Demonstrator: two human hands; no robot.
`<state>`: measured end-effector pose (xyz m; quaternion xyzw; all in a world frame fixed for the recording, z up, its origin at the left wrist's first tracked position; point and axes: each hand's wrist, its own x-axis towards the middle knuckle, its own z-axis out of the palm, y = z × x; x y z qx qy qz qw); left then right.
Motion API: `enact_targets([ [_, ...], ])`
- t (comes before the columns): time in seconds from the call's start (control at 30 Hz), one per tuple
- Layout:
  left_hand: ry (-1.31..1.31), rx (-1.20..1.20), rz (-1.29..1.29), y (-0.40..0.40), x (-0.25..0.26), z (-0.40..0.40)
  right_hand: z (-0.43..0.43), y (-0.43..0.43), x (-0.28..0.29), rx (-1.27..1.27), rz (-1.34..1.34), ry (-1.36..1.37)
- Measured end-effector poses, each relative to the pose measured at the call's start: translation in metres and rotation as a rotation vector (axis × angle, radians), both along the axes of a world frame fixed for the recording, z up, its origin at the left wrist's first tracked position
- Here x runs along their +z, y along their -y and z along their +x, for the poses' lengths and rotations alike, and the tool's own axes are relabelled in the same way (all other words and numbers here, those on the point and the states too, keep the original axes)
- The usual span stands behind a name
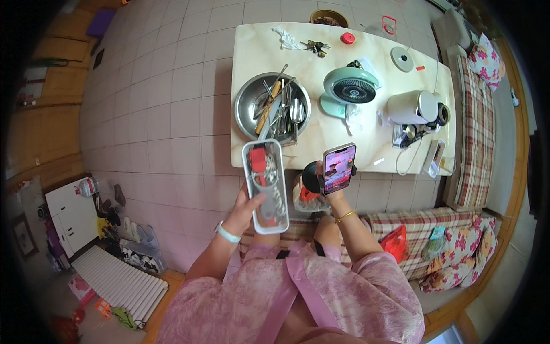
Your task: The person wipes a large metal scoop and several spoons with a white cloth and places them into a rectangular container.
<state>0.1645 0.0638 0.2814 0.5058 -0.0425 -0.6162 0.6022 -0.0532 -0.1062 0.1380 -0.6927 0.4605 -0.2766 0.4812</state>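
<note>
My left hand (245, 207) grips the side of a long white plastic container (281, 227), thumb over its rim. Inside lie a red-headed utensil (258, 161) and several metal pieces, blurred. My right hand (334, 197) is partly hidden behind a smartphone (339, 169) with a lit screen, its fingers wrapped around the phone or its holder. A black round disc (312, 177), perhaps the holder's base, shows behind the phone. Just beyond the container, a stainless steel bowl (245, 109) on the table holds metal cutlery and a wooden-handled tool (269, 107).
The marble-patterned table (300, 56) carries a green fan (354, 88), a white appliance (408, 107), keys (317, 48), a red cap (348, 38) and a round lid (402, 59). A plastic-lined bin (310, 203) stands below its near edge. A plaid sofa (477, 129) borders the right.
</note>
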Motion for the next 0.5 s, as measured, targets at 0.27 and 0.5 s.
enact_targets([
  [0.27, 0.051, -0.125, -0.093, 0.039, 0.051, 0.009, 0.036, -0.041, 0.179, 0.064, 0.607, 0.412],
  [0.5, 0.124, -0.29, -0.198, 0.067, 0.062, -0.027, -0.005, -0.056, 0.172, -0.014, 0.299, 0.143],
])
